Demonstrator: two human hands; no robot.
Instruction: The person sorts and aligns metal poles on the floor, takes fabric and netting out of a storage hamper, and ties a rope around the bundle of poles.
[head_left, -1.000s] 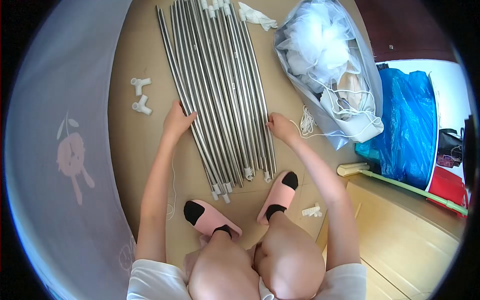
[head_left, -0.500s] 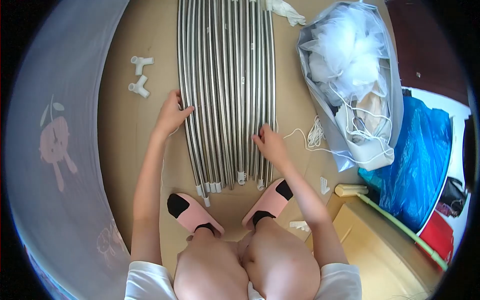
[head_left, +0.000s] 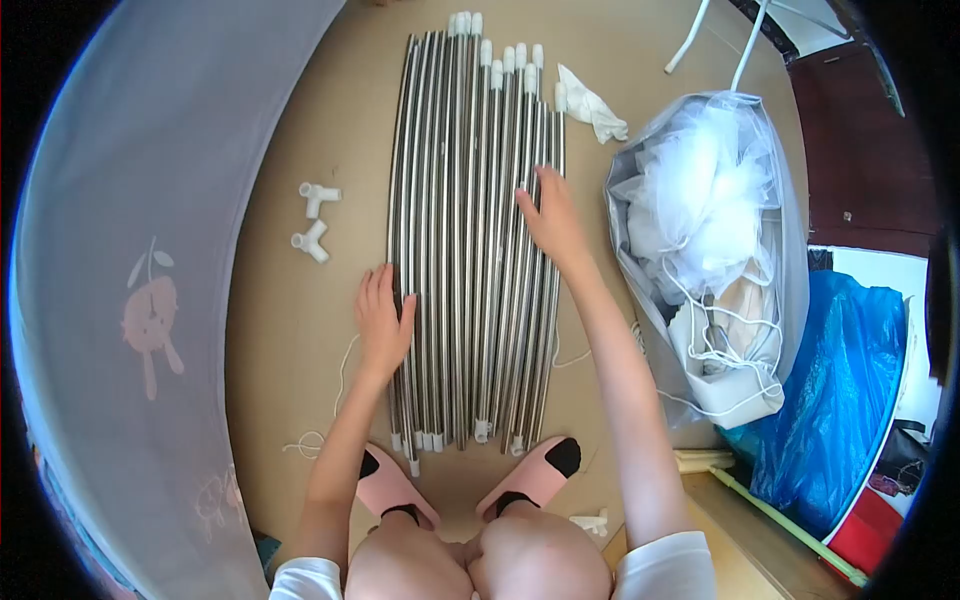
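Observation:
A wide row of silvery metal tubes (head_left: pixel 460 240) lies side by side on the beige floor, reaching toward my feet. Several tubes carry white plastic caps or connectors at their ends. My left hand (head_left: pixel 383 320) rests at the left edge of the row, fingers spread and thumb over the outermost tubes. On the right side, my right hand (head_left: pixel 552 222) lies against the tubes above their middle, thumb and fingers apart. Neither hand is closed around a tube. To the left are two white three-way connectors (head_left: pixel 319 197) (head_left: pixel 311 241).
A grey bag (head_left: pixel 790 240) with white netting (head_left: pixel 705 190) and cord stands at right. Beside it are a blue plastic bag (head_left: pixel 830 370) and a green pole (head_left: pixel 790 530). Grey fabric (head_left: pixel 190 200) hangs at left. A crumpled white piece (head_left: pixel 592 105) lies near the tubes' far ends.
My view has shifted, so the tubes' far capped ends now show. My right hand has moved along the tubes away from me. My left hand stays near the left edge, fingers now more spread.

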